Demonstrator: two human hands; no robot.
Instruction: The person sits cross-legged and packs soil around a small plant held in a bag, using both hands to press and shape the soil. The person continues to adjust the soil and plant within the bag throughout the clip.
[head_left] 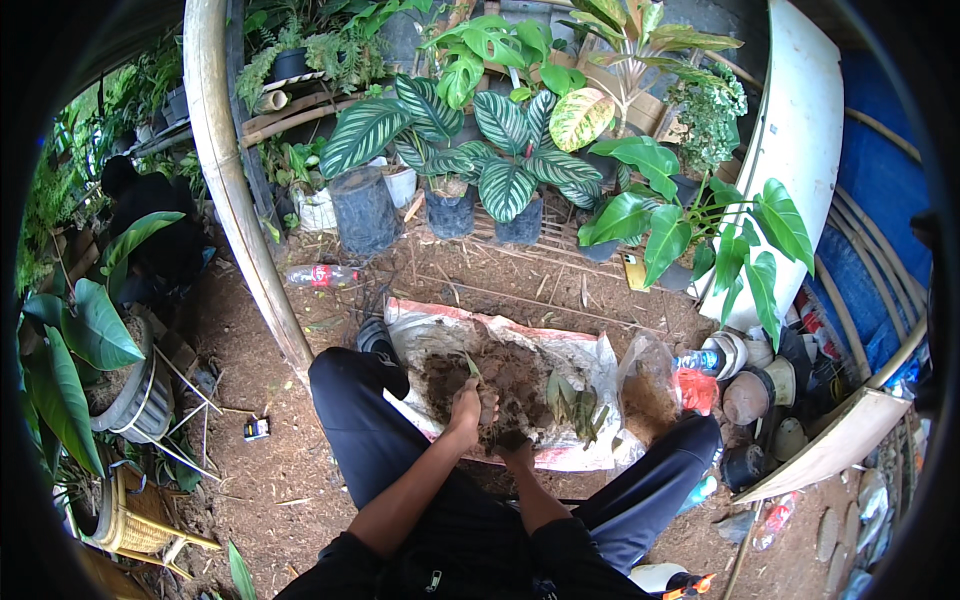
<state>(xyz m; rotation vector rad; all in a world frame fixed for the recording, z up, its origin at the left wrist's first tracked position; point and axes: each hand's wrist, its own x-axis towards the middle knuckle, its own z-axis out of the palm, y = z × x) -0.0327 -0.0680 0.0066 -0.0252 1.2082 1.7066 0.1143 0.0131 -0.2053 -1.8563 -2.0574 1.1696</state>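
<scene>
I sit on the ground with my legs spread around a white plastic sack [440,325] laid flat, with a heap of dark soil [520,375] on it. My left hand [470,405] is closed around the stem of a small green plant cutting [472,366] standing in the soil. Lower down, my right hand [515,455] is dug into the near edge of the heap; its fingers are hidden in soil. A bunch of loose green leaves [575,405] lies on the sack to the right.
A clear bag of soil [650,390] and a red packet [697,388] sit right of the sack. Potted striped-leaf plants [500,180] stand behind. A bamboo pole [235,190] leans left, by a plastic bottle [322,275]. Empty pots [750,395] cluster right. Another person [150,220] crouches far left.
</scene>
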